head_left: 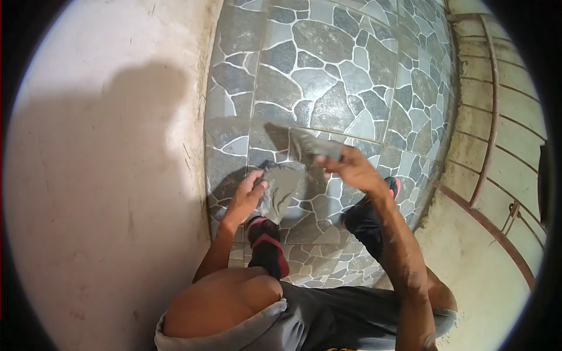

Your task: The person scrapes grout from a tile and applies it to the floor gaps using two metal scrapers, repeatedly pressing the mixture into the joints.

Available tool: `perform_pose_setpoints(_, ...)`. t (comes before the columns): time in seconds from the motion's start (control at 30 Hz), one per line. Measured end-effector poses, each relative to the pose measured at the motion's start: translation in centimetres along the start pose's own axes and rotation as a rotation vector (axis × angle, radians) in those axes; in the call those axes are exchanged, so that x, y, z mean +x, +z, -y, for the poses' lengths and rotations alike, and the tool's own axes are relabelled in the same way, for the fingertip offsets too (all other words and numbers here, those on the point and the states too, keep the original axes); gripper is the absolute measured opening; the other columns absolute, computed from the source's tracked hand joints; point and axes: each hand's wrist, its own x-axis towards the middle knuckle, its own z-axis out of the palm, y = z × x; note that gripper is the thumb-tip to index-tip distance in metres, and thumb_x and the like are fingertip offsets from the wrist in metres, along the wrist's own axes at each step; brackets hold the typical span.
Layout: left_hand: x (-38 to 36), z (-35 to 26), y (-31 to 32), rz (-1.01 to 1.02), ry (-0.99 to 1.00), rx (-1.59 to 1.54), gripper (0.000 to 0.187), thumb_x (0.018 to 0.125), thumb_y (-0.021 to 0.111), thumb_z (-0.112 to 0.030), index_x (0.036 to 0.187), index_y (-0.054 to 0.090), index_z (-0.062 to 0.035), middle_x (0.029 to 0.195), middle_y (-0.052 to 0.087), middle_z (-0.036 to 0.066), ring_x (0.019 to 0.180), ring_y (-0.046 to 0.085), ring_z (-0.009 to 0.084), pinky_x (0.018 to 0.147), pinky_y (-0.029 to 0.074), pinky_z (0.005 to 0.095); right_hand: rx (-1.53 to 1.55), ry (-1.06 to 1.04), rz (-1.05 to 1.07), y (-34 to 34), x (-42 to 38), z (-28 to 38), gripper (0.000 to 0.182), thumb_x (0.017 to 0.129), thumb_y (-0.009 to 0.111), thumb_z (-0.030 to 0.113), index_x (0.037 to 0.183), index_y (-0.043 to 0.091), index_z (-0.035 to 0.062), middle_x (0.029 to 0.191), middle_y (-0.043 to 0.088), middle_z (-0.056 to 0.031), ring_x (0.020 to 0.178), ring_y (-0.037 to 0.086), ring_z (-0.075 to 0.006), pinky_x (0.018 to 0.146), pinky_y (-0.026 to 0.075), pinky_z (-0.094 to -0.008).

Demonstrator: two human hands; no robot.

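A flat piece (282,188) carrying grey, wet-looking paste lies low over the stone-patterned floor, just above my left shoe. My left hand (249,196) is at its left edge, with thumb and fingers pinching it. In my right hand (351,165) is a trowel (310,147) smeared with grey paste, its blade pointing up and left, apart from the flat piece. My fingers wrap round the handle end, which they mostly hide.
Stone-patterned tiles (328,93) cover the floor. A pale wall (105,175) rises close on the left. Rusty metal bars (490,105) stand along the right side. My left shoe (266,234) and right shoe (393,187) are on the floor below the hands.
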Motion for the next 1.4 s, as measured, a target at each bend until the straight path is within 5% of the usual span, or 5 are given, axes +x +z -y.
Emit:
perform_pose_setpoints(0.23,3.5,-4.5,-1.4,-0.108,0.162,-0.048,0.037,0.097,0.055,-0.019,0.128,0.053,0.0008,0.097,0.061,0.005,0.086,0.053,0.0121,0.082,0.044,0.0271,0.979,-0.108,0.184,-3.2,-3.4,-4.4,0.052,0.091,0.064,0.021,0.134,0.046,-0.0029,0.112,0.065,-0.0221,0.090,0.067,-0.0297,0.063,0.046,-0.0386)
perform_pose_setpoints(0.43,4.8,-7.8,-2.2,-0.105,0.213,-0.172,0.033,0.098,0.054,-0.016,0.126,0.053,0.0010,0.086,0.055,-0.001,0.074,0.045,0.0055,0.067,0.039,0.0232,1.129,-0.176,0.343,-1.7,-3.5,-2.2,0.081,0.092,0.049,0.065,0.139,0.043,-0.0005,0.112,0.065,-0.0256,0.087,0.064,-0.0341,0.066,0.040,-0.0381)
perform_pose_setpoints(0.8,4.4,-9.8,-2.7,-0.084,0.241,-0.084,0.034,0.100,0.051,-0.012,0.130,0.049,0.0024,0.109,0.063,0.006,0.096,0.056,0.0083,0.085,0.045,0.0241,-0.623,-0.415,-0.084,0.1,-5.5,7.5,0.053,0.078,0.073,0.011,0.128,0.057,0.0054,0.130,0.056,-0.0184,0.113,0.058,-0.0356,0.099,0.047,-0.0417)
perform_pose_setpoints(1.23,3.9,-10.2,-2.7,-0.123,0.190,-0.155,0.033,0.099,0.050,-0.009,0.130,0.051,0.0017,0.112,0.064,0.007,0.097,0.058,0.0094,0.087,0.045,0.0243,-1.201,-0.583,0.015,1.2,-5.0,4.4,0.053,0.077,0.071,0.012,0.127,0.056,0.0035,0.123,0.055,-0.0218,0.111,0.055,-0.0395,0.098,0.047,-0.0437)
perform_pose_setpoints(1.4,4.3,-10.3,-4.5,-0.233,0.309,-0.242,0.035,0.099,0.050,-0.008,0.132,0.049,0.0036,0.115,0.064,0.010,0.102,0.059,0.0119,0.090,0.045,0.0260,-0.771,-0.336,-0.206,1.2,-4.6,1.3,0.047,0.083,0.069,0.015,0.127,0.055,0.0041,0.115,0.055,-0.0235,0.103,0.058,-0.0409,0.085,0.052,-0.0463)
